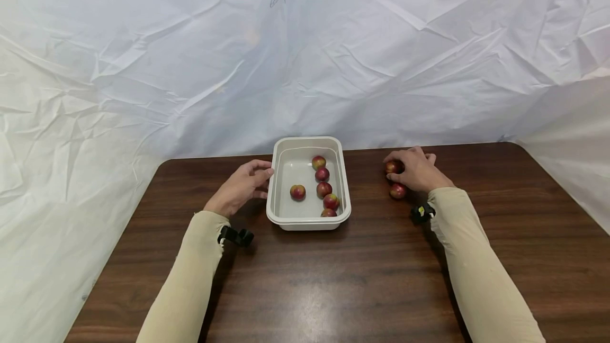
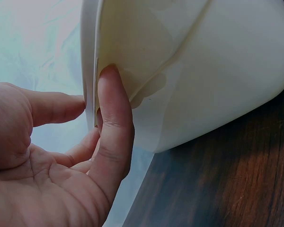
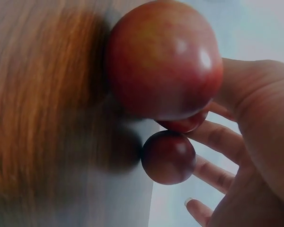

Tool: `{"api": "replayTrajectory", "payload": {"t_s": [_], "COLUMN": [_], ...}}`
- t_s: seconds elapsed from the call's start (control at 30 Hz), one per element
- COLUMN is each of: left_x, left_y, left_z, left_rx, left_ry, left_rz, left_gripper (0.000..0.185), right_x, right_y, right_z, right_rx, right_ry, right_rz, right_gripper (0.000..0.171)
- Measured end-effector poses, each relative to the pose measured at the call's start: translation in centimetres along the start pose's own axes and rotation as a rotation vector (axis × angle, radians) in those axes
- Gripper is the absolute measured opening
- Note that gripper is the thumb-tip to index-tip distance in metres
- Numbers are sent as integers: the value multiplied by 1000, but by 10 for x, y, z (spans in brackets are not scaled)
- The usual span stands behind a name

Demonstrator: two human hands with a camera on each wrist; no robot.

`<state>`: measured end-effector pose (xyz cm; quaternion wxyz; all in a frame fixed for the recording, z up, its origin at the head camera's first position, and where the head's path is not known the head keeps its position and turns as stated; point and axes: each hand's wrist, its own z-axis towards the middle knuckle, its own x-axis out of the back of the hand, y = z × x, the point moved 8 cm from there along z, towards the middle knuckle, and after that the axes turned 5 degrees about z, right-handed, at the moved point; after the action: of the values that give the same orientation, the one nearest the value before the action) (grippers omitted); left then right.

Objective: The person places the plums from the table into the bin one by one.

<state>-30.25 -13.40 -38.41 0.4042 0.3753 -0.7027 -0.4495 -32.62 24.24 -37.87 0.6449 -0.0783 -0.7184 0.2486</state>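
1. Nearest, two arms in beige sleeves reach forward over a dark wooden table [image 1: 333, 279], each with a small black camera strapped at the wrist
2. The left hand [image 1: 240, 187] rests against the left outer wall of a shallow white tub [image 1: 281, 184], fingers loosely extended and touching under its rim, not gripping
3. The tub sits mid-table and holds six small red apples, five in a line along its right side and one [image 1: 297, 191] alone near the middle
4. Right of the tub, the right hand [image 1: 416, 171] curls over a red apple [image 1: 393, 167], fingers and thumb around it; another loose apple [image 1: 397, 190] lies touching the thumb side
5. Farthest back hangs a crumpled white sheet [image 1: 190, 57]
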Motion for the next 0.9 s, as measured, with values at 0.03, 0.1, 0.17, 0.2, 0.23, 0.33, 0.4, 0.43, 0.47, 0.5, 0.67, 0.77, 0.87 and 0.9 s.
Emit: {"api": "replayTrajectory", "payload": {"t_s": [0.03, 0.1, 0.17, 0.2, 0.23, 0.33, 0.4, 0.43, 0.47, 0.5, 0.67, 0.77, 0.87, 0.9], "left_x": [0, 0, 0, 0, 0, 0, 0, 0, 0, 0, 0, 0, 0, 0], "left_y": [0, 0, 0, 0, 0, 0, 0, 0, 1, 1, 1, 1, 0, 0], "left_z": [0, 0, -1, -1, 0, 0, 0, 0, 0, 0, 0, 0, 0, 0], "left_rx": [3, 8, 7, 8, 10, 5, 3, 3, 3, 4, 6, 9, 7, 7], "left_ry": [2, 5, 3, 4, 5, 3, 4, 5, 5, 6, 8, 7, 4, 4], "left_rz": [-3, -7, -4, -5, -7, -2, -1, -2, -3, -4, -4, 0, 3, 3], "left_gripper": [41, 40, 40, 40, 39, 40, 40, 40, 40, 40, 40, 40, 41, 41], "right_x": [0, 1, 2, 3, 4, 6, 9, 10, 11, 12, 17, 19, 19, 19], "right_y": [0, -1, -2, -3, -3, -6, -9, -10, -12, -14, -23, -29, -36, -38], "right_z": [0, 0, 0, 1, 1, 0, -1, -1, -2, -2, -5, -5, -5, -5], "right_rx": [0, 3, 6, 9, 13, 28, 41, 47, 54, 63, 88, 99, 119, 126], "right_ry": [2, 7, 15, 19, 23, 38, 54, 62, 70, 76, 102, 101, 94, 91], "right_rz": [1, 5, 9, 13, 15, 20, 19, 20, 22, 21, 25, 20, 14, 11], "right_gripper": [40, 39, 39, 39, 39, 38, 38, 38, 38, 38, 37, 37, 37, 36]}}
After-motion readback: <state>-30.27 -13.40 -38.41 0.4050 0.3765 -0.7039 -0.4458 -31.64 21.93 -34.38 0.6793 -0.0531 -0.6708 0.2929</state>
